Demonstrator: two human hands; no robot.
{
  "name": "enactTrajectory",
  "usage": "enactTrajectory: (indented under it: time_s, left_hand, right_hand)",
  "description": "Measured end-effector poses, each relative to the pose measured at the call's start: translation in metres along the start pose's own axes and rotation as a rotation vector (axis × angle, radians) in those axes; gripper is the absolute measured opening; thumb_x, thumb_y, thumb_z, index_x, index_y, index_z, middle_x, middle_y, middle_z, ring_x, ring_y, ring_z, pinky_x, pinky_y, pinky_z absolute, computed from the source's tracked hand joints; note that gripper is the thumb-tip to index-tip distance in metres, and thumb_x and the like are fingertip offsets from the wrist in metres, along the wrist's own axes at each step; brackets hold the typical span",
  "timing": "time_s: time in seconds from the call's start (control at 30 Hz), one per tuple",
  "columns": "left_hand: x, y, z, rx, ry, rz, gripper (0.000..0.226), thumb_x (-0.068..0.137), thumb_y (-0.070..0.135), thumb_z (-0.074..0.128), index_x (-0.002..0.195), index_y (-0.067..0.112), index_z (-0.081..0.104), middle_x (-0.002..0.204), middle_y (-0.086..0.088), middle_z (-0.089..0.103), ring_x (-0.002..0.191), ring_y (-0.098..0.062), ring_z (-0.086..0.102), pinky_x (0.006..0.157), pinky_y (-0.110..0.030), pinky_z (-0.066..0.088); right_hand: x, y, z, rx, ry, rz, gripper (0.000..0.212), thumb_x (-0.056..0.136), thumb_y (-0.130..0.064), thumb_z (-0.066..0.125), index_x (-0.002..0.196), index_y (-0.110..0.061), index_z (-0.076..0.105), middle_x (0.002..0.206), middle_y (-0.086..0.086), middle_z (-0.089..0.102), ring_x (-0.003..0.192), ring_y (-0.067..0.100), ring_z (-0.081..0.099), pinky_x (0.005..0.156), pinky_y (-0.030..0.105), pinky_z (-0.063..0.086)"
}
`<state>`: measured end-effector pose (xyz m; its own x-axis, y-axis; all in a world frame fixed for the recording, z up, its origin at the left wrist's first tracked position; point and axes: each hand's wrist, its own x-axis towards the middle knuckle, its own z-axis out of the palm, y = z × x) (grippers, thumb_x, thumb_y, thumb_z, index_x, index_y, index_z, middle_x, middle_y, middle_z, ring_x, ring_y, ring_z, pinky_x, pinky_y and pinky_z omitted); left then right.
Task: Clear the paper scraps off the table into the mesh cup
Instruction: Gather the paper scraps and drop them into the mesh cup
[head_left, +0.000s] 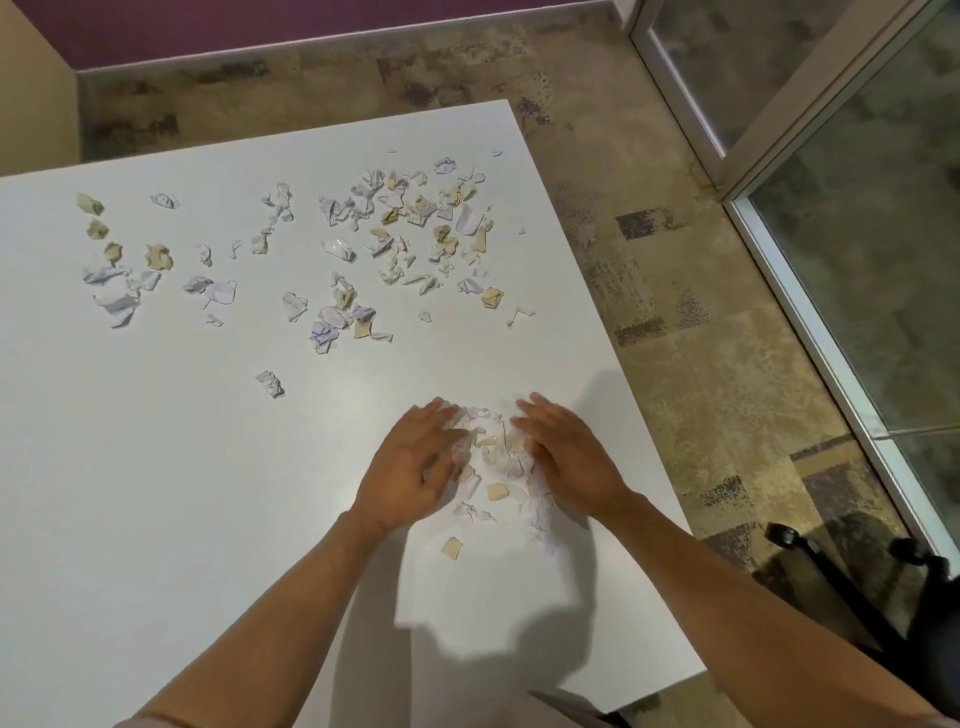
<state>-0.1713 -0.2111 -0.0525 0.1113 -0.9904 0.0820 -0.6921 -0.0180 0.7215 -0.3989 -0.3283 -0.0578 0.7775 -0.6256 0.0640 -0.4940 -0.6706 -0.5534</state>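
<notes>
White table (156, 467) fills most of frame, patterned floor (675, 291) to the right. Paper scraps (395, 228) scattered across upper centre and upper left of table; a smaller pile of scraps (493, 467) at lower centre. Left hand (415, 467) and right hand (566, 457) flank that pile, fingers straight, flat against it, gripping nothing. Chair base (852, 587) lower right

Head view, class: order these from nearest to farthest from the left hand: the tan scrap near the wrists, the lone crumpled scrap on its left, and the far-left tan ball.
1. Tan scrap, just below the left hand.
2. Lone crumpled scrap, up and to its left.
3. Tan ball, far left.
</notes>
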Motion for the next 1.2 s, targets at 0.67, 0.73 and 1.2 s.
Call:
enactTrajectory:
  time_s: [0.67,0.73,1.2]
  left_hand:
    - [-0.025,0.013,0.016,0.216,-0.457,-0.065,0.118,0.065,0.059,0.079,0.155,0.032,0.007,0.161,0.006,-0.012,0.151,-0.019,-0.005,0.122,-0.036,0.010]
    - [-0.034,0.019,0.014,0.289,-0.431,-0.115,0.120,0.062,0.057,0.081,0.153,0.040,0.005,0.163,0.003,-0.012,0.151,-0.019,0.001,0.119,-0.037,0.019]
    - [-0.018,0.053,0.032,0.356,-0.422,-0.336,0.085,0.081,0.036,0.075,0.149,0.042,0.025,0.161,-0.010,-0.003,0.132,-0.035,0.028,0.094,-0.043,0.048]
  right_hand:
    - [-0.033,-0.030,0.004,-0.111,-0.242,0.143,0.080,0.087,-0.055,0.057,0.149,-0.010,0.031,0.157,0.009,0.027,0.146,0.026,0.022,0.114,0.047,0.028]
    - [-0.043,-0.033,-0.003,-0.174,-0.273,0.291,0.095,0.075,-0.071,0.056,0.152,-0.024,0.023,0.160,0.002,0.020,0.144,0.024,0.022,0.111,0.045,0.031]
    - [-0.032,-0.063,0.011,-0.055,-0.271,0.525,0.089,0.078,-0.025,0.079,0.150,-0.028,0.026,0.141,0.012,0.034,0.121,0.029,0.042,0.099,0.036,0.045]
